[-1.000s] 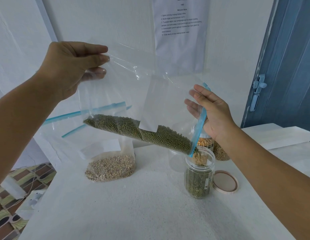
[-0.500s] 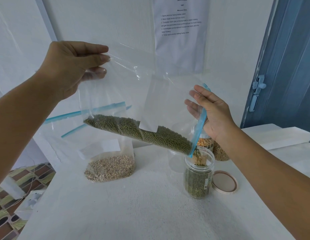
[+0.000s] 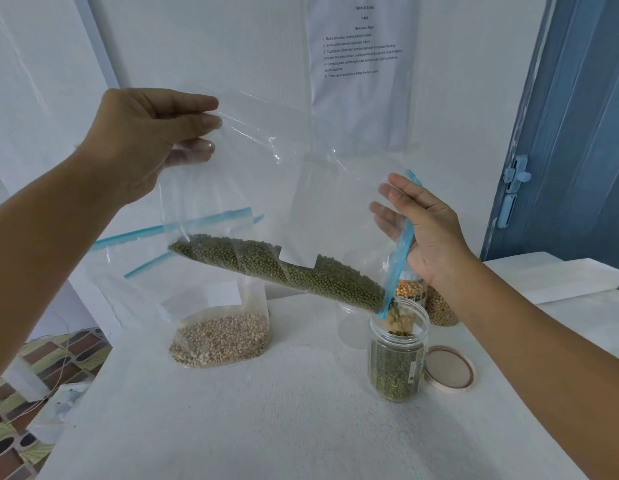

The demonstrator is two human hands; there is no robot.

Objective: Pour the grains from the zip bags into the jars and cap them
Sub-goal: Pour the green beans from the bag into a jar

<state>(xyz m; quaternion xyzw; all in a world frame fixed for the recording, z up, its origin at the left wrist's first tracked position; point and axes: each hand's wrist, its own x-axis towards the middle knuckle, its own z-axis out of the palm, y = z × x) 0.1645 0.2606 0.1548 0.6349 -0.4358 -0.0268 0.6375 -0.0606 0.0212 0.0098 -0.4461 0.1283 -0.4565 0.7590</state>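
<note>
Unmoved since earlier: 2 hands (image 3: 145, 140) (image 3: 429, 233), 1 tilted bag (image 3: 277, 188).

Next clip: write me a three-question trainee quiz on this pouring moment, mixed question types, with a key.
1. True or false: the lid is screwed onto the jar receiving the green grains.
2. Which hand holds the zip bag at its blue zip mouth? A) left hand B) right hand
3. Fill in: the bag of pale grains rests on the ____.

Key: 1 false, the lid lies on the table beside the jar; 2 B; 3 table.
</note>
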